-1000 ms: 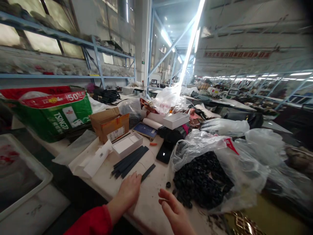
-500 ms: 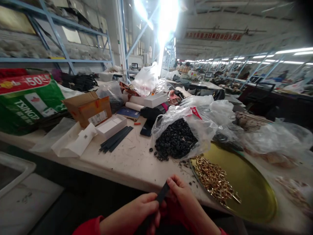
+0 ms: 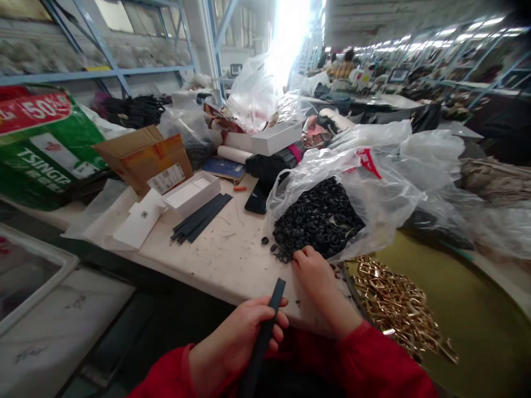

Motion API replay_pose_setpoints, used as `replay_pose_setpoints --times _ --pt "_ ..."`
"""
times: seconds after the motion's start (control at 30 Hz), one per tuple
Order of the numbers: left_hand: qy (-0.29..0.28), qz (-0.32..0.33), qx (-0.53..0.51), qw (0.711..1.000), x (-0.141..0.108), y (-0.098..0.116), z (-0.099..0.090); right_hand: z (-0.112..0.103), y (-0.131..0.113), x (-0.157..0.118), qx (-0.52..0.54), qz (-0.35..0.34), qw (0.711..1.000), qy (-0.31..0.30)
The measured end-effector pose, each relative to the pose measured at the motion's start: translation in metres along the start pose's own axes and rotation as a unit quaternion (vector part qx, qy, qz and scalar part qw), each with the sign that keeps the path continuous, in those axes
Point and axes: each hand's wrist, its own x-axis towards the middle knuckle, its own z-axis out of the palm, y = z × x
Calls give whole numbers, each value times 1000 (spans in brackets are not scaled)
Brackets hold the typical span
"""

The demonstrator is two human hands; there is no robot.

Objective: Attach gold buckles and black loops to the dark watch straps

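My left hand (image 3: pixel 249 334) is closed around a flat black strap (image 3: pixel 265 337), whose free end points up and away from me. The strap's lower part runs down out of view. My right hand (image 3: pixel 313 276) is at the near edge of a pile of small black rings (image 3: pixel 319 218), which spill from the mouth of a clear plastic bag (image 3: pixel 384 213). Its fingers are bent and close together, with the tips against the nearest rings. What they pinch, if anything, is hidden. To the right of this hand, gold metal buckles (image 3: pixel 398 304) lie heaped on a round gold tray (image 3: pixel 477 326).
Several black straps (image 3: pixel 203 218) lie on the table (image 3: pixel 224 260) beside a white box (image 3: pixel 194 196). A cardboard box (image 3: pixel 145 157) and a green carton (image 3: pixel 45 149) stand at left. A dark phone (image 3: pixel 257 199) is behind the rings. A white bin (image 3: pixel 62 268) sits lower left.
My right hand has let go of the strap's end and reached forward to the black rings. My left hand still holds the strap. The view has tilted down.
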Motion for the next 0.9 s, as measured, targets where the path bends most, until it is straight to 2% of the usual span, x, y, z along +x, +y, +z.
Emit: replay_pose_setpoints --times 0.17,0.23,0.3,0.33,0.37,0.4,0.47,0.53,0.6,0.67,0.77,0.83,0.9 --pt "17 -39 -44 998 10 7 -6 1 5 4 -39 -30 999 -16" --pt "27 -33 -70 997 12 11 -9 -2 8 -4 -18 -17 1000 -7" --pt "34 12 -118 992 14 17 -12 -5 8 -21 99 42 994 14" --pt "39 46 -150 987 14 20 -12 -6 7 -34 197 85 977 18" --pt "48 84 -185 978 15 25 -13 -6 6 -48 307 133 942 9" --pt "60 122 -218 966 15 29 -12 -6 3 -63 412 181 893 -12" --pt "90 187 -272 940 16 37 -9 -5 -4 -94 566 264 777 -82" --pt "116 234 -302 917 14 42 -3 -3 -15 -119 655 330 669 -120" --pt "129 258 -307 907 12 40 4 -2 -26 -134 711 360 594 -113" --pt "134 278 -291 906 8 31 11 -4 -35 -141 746 368 548 -96" --pt "120 339 -202 911 -3 7 14 -9 -41 -146 777 379 498 -68" --pt "114 383 -56 915 -13 -10 11 -12 -37 -149 787 386 481 -36" --pt "90 386 154 905 -25 -24 6 -15 -30 -151 791 382 478 -7"
